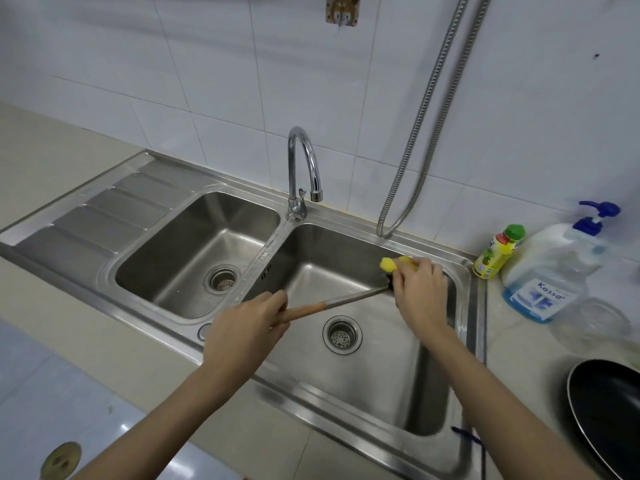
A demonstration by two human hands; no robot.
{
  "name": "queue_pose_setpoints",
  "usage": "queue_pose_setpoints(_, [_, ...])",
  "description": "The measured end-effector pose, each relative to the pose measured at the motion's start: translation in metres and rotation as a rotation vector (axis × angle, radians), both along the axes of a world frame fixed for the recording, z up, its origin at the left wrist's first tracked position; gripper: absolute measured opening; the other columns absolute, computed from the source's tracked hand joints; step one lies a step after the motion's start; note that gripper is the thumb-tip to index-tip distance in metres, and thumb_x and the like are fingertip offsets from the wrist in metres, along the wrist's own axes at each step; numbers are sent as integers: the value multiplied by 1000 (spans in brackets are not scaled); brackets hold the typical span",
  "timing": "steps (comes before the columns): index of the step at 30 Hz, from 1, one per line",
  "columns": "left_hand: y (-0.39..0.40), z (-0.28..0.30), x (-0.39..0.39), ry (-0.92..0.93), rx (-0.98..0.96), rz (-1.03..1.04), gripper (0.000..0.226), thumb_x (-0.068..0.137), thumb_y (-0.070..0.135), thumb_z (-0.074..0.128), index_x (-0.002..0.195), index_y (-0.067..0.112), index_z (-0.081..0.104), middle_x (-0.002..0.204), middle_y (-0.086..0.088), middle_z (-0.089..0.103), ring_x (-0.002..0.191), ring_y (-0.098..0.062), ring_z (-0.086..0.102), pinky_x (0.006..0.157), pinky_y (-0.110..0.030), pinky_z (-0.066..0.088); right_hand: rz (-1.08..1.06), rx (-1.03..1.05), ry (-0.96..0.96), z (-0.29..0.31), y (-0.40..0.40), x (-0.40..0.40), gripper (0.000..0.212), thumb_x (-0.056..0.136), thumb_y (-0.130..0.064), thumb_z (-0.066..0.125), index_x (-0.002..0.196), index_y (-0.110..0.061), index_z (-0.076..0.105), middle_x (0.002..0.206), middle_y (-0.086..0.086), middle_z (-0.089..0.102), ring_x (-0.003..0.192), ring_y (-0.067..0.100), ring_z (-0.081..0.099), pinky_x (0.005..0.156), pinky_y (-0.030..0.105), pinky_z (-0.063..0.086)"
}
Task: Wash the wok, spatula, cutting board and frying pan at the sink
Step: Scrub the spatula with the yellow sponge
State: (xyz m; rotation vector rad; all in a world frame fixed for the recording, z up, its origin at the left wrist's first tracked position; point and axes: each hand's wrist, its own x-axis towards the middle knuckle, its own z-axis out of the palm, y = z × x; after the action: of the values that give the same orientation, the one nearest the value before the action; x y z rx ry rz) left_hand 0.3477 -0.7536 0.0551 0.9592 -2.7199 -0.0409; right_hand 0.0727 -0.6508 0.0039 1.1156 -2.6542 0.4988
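Over the right basin of the steel double sink (pixel 464 306), my left hand (pixel 247 329) grips the wooden handle of the spatula (pixel 332 303). Its metal shaft runs up and to the right. My right hand (pixel 420 289) holds a yellow sponge (pixel 389 265) pressed round the spatula's head, which is hidden under the hand and sponge. A black frying pan (pixel 609 414) lies on the counter at the lower right. No wok or cutting board is in view.
A chrome tap (pixel 304 168) stands between the basins with no water running. A hose (pixel 419 133) hangs down the tiled wall. A pump bottle of blue liquid (pixel 550 271), a small yellow bottle (pixel 497 252) and a glass jar (pixel 592 322) stand right of the sink.
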Motion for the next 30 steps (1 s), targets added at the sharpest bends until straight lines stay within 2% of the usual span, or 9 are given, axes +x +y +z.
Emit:
queue_pose_setpoints(3, [0,3,5,5,-31,-3,22,83,39,71,79,29,52,68,12,55,46,-9,48,34,-22,31,-135,80,-235,-9,3,-36,36,91,-38,42,103,-19,70,104,21,64,100,40,55,83,43,44])
queue_pose_setpoints(5, [-1,8,4,5,-72,-3,24,80,39,74,77,29,52,66,12,55,43,-8,44,35,-16,17,-146,52,-355,-12,7,-45,49,89,-50,32,104,-21,69,99,21,67,99,40,57,81,41,45])
queue_pose_setpoints(8, [-4,16,-6,-24,-123,5,30,76,38,78,73,27,51,63,11,53,41,-9,41,38,-15,5,-90,-78,-335,-12,0,-24,35,96,-38,42,101,-16,70,95,20,66,95,38,56,78,38,38])
queue_pose_setpoints(11, [-5,18,-11,-64,-140,-11,33,71,35,83,70,23,52,60,8,52,41,-14,47,38,-17,3,-30,-200,-323,-9,-8,10,30,96,-32,48,116,-18,67,110,13,58,101,35,49,86,35,35])
queue_pose_setpoints(17, [-2,25,1,-168,-161,-47,34,65,34,87,68,23,55,58,7,51,36,-14,45,40,-17,-2,-228,-112,-532,-14,-16,-13,33,97,-34,41,112,-18,65,111,22,62,108,41,50,88,39,37])
queue_pose_setpoints(21, [-6,22,-1,-162,-135,-24,38,67,37,86,68,23,51,57,7,49,34,-13,44,38,-18,0,-25,-205,-475,-10,-27,29,28,95,-31,48,118,-25,64,115,10,52,107,33,44,91,35,34])
queue_pose_setpoints(24, [-8,23,6,-162,-121,-55,37,64,36,86,67,23,52,54,8,49,33,-14,45,38,-18,0,-151,-140,-454,-14,-27,10,30,96,-30,44,118,-23,64,115,14,55,107,36,45,90,37,35])
queue_pose_setpoints(27, [-10,23,11,-106,-92,-46,30,71,35,81,74,23,54,58,8,52,39,-16,50,35,-20,13,-205,-103,-463,-23,-18,-5,32,97,-32,39,115,-21,63,110,18,61,103,37,48,81,37,33])
queue_pose_setpoints(30, [-19,28,5,-122,117,52,17,87,39,65,89,25,55,73,7,60,61,-17,59,51,-31,44,96,-188,-374,-21,-10,29,30,97,-29,49,122,-21,62,114,8,55,103,28,45,84,33,34])
